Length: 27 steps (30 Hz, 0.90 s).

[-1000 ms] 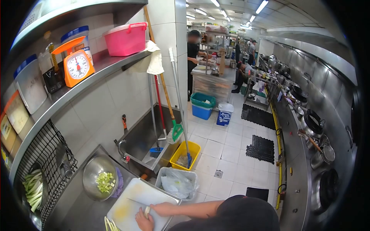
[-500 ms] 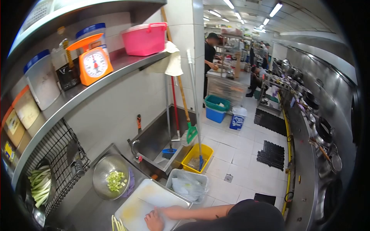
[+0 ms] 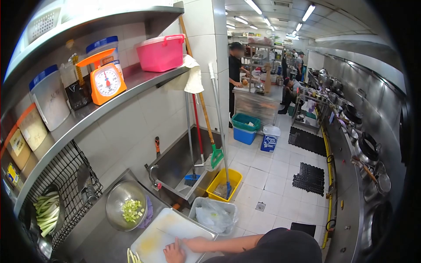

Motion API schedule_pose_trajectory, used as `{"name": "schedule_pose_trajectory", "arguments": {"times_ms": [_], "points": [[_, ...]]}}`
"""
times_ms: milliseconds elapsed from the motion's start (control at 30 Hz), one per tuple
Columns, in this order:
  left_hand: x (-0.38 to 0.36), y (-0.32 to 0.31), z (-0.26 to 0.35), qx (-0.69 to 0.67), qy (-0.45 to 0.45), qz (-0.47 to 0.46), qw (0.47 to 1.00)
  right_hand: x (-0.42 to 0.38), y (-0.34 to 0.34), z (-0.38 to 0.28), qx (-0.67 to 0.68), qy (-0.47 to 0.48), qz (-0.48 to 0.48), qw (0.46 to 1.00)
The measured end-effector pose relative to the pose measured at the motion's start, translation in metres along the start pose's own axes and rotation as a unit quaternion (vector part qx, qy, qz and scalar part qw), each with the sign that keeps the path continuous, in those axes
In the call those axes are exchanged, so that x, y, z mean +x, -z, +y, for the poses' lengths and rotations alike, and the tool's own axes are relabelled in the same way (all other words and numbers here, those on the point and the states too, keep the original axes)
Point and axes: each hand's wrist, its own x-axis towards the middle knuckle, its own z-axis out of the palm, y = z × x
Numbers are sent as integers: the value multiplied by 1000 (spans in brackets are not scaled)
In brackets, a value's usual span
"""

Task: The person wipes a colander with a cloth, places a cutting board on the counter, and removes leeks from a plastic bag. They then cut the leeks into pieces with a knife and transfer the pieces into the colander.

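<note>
My right hand (image 3: 195,244) is closed at the near edge of a white cutting board (image 3: 153,223), its forearm reaching in from the right. A thin, pale knife blade (image 3: 167,233) seems to run out from it over the board, with the handle hidden in the fist. Beside the blade, my left hand (image 3: 174,253) rests on the board, fingers apart and one pointing towards the knife. Pale green stalks (image 3: 133,256) lie at the board's lower left corner. Behind the board, a steel bowl (image 3: 115,206) contains chopped green pieces (image 3: 132,211).
A sink (image 3: 175,153) with brooms and mops adjoins the counter. Below stand a grey bin (image 3: 232,215) and yellow bucket (image 3: 237,175). Overhead, a shelf (image 3: 131,85) carries an orange scale (image 3: 106,81) and pink tub (image 3: 161,55). A co-worker (image 3: 235,72) stands farther back.
The camera view has shifted slightly, so the shelf and sink sit a little differently in the frame. Both hands stay at nearly the same place on the board.
</note>
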Motion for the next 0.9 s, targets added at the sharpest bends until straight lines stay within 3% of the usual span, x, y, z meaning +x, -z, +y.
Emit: {"name": "schedule_pose_trajectory", "arguments": {"times_ms": [900], "points": [[9,-2,13,-36,42,10,998,-47,18,6,33,-9,2,999]]}}
